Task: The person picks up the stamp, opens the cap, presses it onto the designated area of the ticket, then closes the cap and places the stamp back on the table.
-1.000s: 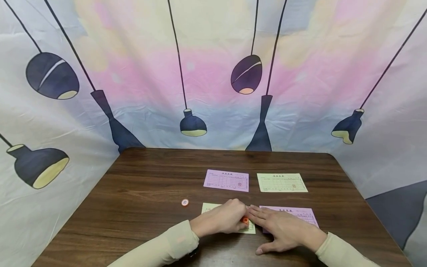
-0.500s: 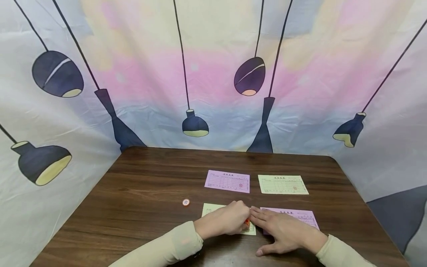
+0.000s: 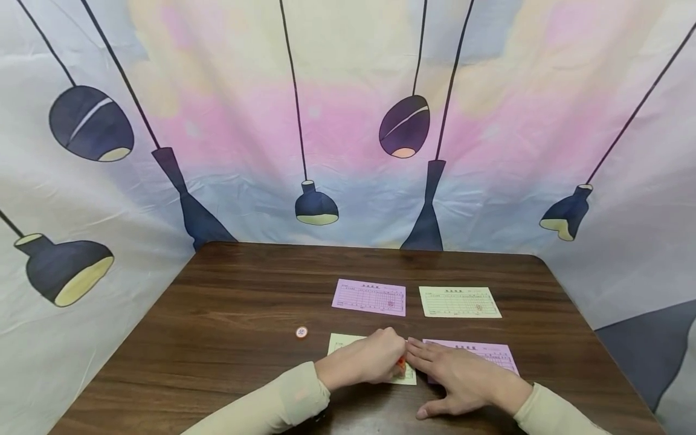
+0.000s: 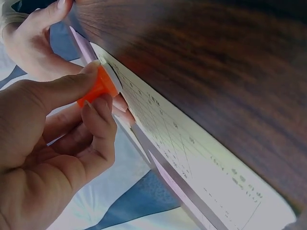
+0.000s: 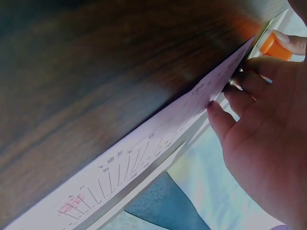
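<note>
My left hand (image 3: 370, 357) pinches an orange stamp (image 4: 102, 87) between thumb and fingers. The stamp's white end meets the near yellow-green printed slip (image 4: 192, 155), whose middle lies under the hand in the head view. Just to the right, my right hand (image 3: 462, 374) lies palm down with straight fingers, partly over the near purple printed slip (image 3: 497, 356). Its fingertips reach the inner edges of both near slips, close to the left hand. Whatever is beneath the stamp's end is hidden.
Behind the hands lie another purple slip (image 3: 370, 297) and another yellow-green slip (image 3: 460, 302), each with a red mark at lower right. Left of the slips sits a small round orange-rimmed disc (image 3: 301, 332) with a white marked face. All rest on a dark wooden table (image 3: 217, 320).
My left hand has shifted slightly to the right over the slip, and less of the stamp shows in the head view. The right hand stays in place.
</note>
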A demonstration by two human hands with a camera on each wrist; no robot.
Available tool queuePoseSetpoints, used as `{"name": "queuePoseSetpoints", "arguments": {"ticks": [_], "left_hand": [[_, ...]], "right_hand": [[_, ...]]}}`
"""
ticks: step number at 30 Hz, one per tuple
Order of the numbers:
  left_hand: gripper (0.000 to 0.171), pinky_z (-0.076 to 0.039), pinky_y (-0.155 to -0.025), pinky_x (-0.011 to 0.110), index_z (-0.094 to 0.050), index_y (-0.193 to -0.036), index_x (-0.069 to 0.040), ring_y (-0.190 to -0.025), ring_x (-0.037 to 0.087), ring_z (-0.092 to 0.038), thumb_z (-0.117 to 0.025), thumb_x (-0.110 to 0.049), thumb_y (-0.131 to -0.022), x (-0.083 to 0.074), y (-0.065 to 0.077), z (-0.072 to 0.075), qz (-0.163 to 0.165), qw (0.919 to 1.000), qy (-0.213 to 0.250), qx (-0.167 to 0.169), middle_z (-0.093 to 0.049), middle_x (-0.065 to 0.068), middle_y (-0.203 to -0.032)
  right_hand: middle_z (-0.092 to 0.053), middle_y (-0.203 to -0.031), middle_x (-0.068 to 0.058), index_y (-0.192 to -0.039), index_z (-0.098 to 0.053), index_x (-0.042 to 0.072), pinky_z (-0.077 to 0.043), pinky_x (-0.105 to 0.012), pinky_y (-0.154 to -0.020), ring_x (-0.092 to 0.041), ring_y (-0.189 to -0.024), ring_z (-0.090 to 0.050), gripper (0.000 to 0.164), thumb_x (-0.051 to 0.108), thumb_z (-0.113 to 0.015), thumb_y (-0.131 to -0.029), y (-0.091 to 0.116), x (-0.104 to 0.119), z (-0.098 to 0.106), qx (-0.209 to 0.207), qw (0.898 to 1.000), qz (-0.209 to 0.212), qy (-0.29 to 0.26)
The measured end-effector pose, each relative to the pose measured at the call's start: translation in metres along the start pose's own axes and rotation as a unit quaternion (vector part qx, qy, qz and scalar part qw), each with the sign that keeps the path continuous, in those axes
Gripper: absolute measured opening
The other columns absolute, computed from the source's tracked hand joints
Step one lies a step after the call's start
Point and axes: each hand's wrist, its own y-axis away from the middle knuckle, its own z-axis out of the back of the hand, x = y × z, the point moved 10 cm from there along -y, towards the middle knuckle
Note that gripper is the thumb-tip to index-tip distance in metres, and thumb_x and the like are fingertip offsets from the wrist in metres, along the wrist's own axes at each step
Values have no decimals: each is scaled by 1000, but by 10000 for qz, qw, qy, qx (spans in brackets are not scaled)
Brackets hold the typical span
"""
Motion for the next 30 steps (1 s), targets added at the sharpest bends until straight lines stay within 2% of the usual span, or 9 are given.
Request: {"name": "queuePoseSetpoints", "arguments": {"ticks": [6, 11, 16, 21, 26, 30], "left_hand": [[21, -41, -49, 13, -63, -70, -19, -54, -3, -46, -80, -24, -81, -1, -1, 2, 44, 10000, -41, -49, -57, -12, -63], [18, -38, -46, 13, -66, -73, -16, -52, -2, -45, -80, -23, -81, 1, 0, 3, 87, 9998, 188, -30, -57, -10, -63], [16, -37, -46, 12, -67, -76, -16, -52, -3, -45, -79, -24, -83, 2, 1, 1, 93, 9997, 219, 4, -57, -11, -64], [23, -37, -46, 12, -60, -69, -18, -51, -2, -44, -78, -18, -83, 0, 3, -1, 129, 9994, 317, 88, -53, -12, -61], [29, -36, -44, 13, -55, -62, -20, -49, -2, -42, -77, -12, -79, 1, 1, 0, 169, 9993, 340, 11, -48, -13, -58], [30, -38, -47, 14, -53, -59, -20, -51, 0, -44, -75, -10, -77, -3, -1, 2, 135, 9999, 55, -89, -49, -12, -58]], "right_hand": [[-34, -160, -7, -153, -35, 15, -45, -44, -108, -31, -142, -42, 91, 77, -45, -87, 1, -2, 2, -44, 9999, -23, 95], [-33, -160, -8, -153, -35, 15, -44, -44, -108, -31, -143, -42, 92, 78, -44, -86, 1, -1, 1, -20, 9999, -38, 120], [-34, -159, -8, -152, -37, 14, -45, -44, -108, -31, -142, -42, 91, 77, -45, -87, 0, 0, 2, -28, 9999, -6, 127], [-34, -159, -8, -153, -36, 15, -44, -44, -108, -31, -142, -42, 90, 76, -45, -87, -1, 1, 1, 6, 10000, 35, 57], [-33, -160, -7, -153, -34, 16, -44, -44, -108, -31, -143, -41, 91, 76, -46, -87, -1, 0, 0, 38, 10000, -33, -16], [-32, -161, -7, -154, -33, 16, -44, -45, -109, -31, -143, -41, 91, 77, -46, -87, 0, -1, 0, 65, 9999, -101, -88]]}}
